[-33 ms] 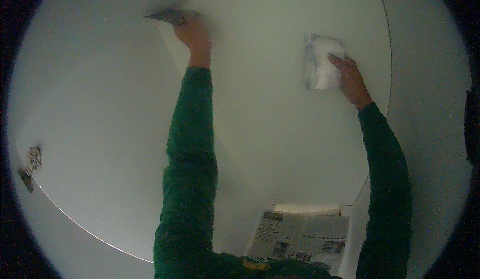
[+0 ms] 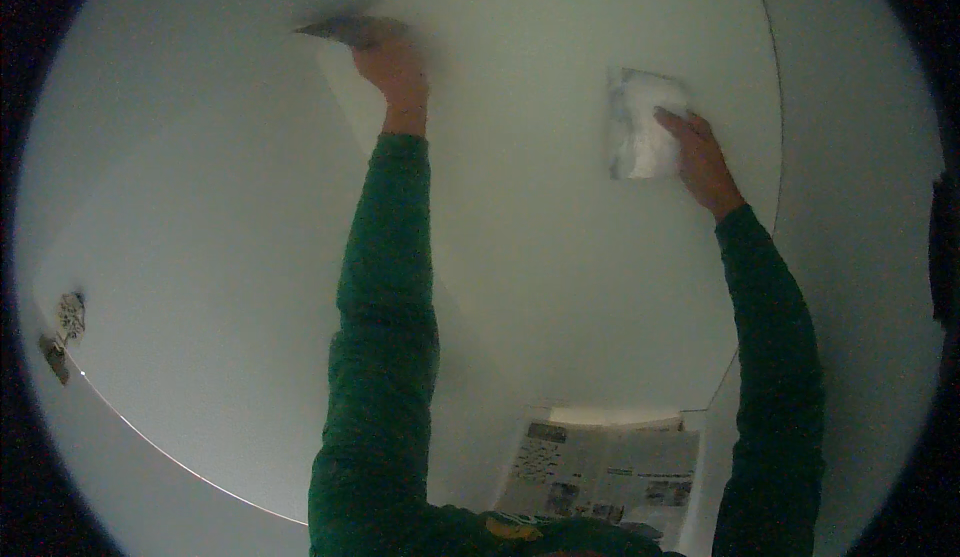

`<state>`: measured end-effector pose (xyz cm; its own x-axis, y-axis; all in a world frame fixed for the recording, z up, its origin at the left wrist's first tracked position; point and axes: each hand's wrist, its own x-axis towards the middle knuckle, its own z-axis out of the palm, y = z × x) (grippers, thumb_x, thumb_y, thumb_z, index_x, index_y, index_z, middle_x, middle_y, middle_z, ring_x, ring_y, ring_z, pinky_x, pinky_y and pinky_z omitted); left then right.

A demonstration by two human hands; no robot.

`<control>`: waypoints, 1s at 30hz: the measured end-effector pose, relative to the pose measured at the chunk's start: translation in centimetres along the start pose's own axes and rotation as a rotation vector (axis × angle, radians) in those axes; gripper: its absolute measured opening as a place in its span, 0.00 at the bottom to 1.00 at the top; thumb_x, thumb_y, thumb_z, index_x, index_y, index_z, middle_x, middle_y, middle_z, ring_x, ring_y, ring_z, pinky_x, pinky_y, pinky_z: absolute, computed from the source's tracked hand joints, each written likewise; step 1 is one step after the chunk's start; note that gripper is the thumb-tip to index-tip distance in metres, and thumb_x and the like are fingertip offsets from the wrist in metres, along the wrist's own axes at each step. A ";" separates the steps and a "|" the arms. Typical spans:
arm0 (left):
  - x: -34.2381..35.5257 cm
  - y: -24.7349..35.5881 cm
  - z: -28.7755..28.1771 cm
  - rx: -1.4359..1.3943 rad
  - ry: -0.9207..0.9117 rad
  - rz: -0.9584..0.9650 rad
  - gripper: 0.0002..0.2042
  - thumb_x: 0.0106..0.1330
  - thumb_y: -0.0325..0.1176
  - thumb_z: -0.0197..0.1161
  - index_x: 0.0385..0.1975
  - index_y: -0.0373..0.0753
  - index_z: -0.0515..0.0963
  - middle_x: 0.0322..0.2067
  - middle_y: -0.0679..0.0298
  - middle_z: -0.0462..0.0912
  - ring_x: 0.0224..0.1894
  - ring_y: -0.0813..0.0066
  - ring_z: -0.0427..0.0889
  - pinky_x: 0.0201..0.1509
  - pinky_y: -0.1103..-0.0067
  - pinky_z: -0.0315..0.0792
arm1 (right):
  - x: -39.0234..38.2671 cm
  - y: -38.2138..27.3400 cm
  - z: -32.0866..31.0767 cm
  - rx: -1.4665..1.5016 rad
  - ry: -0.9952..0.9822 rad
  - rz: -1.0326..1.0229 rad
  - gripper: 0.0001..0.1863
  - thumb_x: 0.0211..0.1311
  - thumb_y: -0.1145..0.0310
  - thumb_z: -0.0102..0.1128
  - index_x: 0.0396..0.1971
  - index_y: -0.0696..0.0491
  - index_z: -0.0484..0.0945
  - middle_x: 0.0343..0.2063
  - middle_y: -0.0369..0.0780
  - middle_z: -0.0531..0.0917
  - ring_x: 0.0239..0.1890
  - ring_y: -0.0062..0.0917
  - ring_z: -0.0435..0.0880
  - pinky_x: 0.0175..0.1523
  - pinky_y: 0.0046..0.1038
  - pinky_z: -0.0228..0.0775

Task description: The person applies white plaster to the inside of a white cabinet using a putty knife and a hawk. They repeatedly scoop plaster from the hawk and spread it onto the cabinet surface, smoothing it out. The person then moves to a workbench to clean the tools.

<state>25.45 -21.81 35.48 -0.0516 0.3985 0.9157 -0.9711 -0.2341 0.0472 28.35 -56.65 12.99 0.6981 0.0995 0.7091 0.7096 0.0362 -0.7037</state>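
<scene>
Near the top centre, my left hand grips a dark flat tool, like a trowel or wide blade, at the broad pale surface; whether it touches is hard to tell. To the right, my right hand holds a thin rectangular plate or packet with white material on it, thumb over its front; exactly what it is, I cannot tell. Both arms are stretched out in green sleeves.
At the left edge, a small fitting with tangled pale material sits on the surface near a light seam. Printed newspaper sheets show at the lower centre, behind my arms. A curved seam runs down the right side, and a dark shape is at the far right.
My left hand and the dark tool have shifted slightly to the right. My right hand and what it holds stay about where they were.
</scene>
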 end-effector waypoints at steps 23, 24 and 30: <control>-11.5 10.5 17.5 0.498 -0.073 0.407 0.14 0.65 0.29 0.50 0.47 0.28 0.68 0.31 0.54 0.78 0.27 0.62 0.75 0.34 0.66 0.71 | -2.6 -1.8 2.5 -0.559 0.096 -0.597 0.17 0.62 0.67 0.53 0.48 0.58 0.73 0.42 0.41 0.78 0.46 0.26 0.76 0.54 0.27 0.65; -11.8 11.0 17.0 0.616 -0.087 0.422 0.13 0.66 0.31 0.49 0.45 0.29 0.68 0.29 0.54 0.78 0.26 0.62 0.74 0.34 0.65 0.70 | -2.4 -2.3 3.0 -0.347 -0.003 -0.424 0.18 0.59 0.72 0.52 0.50 0.57 0.72 0.44 0.43 0.77 0.48 0.30 0.74 0.55 0.29 0.64; -18.9 20.1 9.4 0.323 -0.270 -0.346 0.13 0.69 0.39 0.50 0.25 0.38 0.71 0.19 0.71 0.68 0.22 0.80 0.62 0.25 0.79 0.58 | -0.7 2.6 7.6 0.080 -0.216 -0.081 0.23 0.58 0.73 0.51 0.56 0.54 0.67 0.51 0.47 0.72 0.56 0.38 0.69 0.59 0.33 0.62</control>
<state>9.07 -42.42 22.85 0.3616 0.2689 0.8927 -0.7976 -0.4067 0.4455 28.93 -49.09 10.34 0.5961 0.3033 0.7434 0.7468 0.1305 -0.6521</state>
